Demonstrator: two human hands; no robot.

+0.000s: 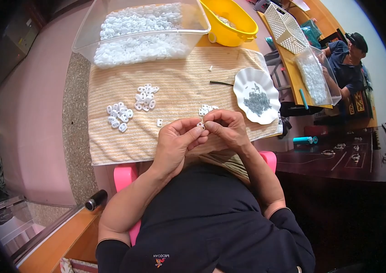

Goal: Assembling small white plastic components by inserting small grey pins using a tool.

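Between my fingertips, above the near part of the striped towel [179, 86], is a small white plastic piece with holes [200, 125]. My left hand [179, 136] pinches it from the left with thumb and forefinger. From the other side my right hand [229, 129] closes on the same piece, thumb and forefinger together. Just beyond my fingers lies a small cluster of square white pieces [206, 109], partly hidden by the right hand. One loose white piece [159, 123] rests left of my hands. Two piles of oval two-holed white pieces [119, 116] [146, 97] lie farther left.
A scalloped white plate [243, 93] with small grey bits stands at the right, a black stick [221, 83] beside it. A clear bin [197, 32] full of white pieces and a yellow tub [234, 38] stand behind. Another person [345, 63] sits at the far right.
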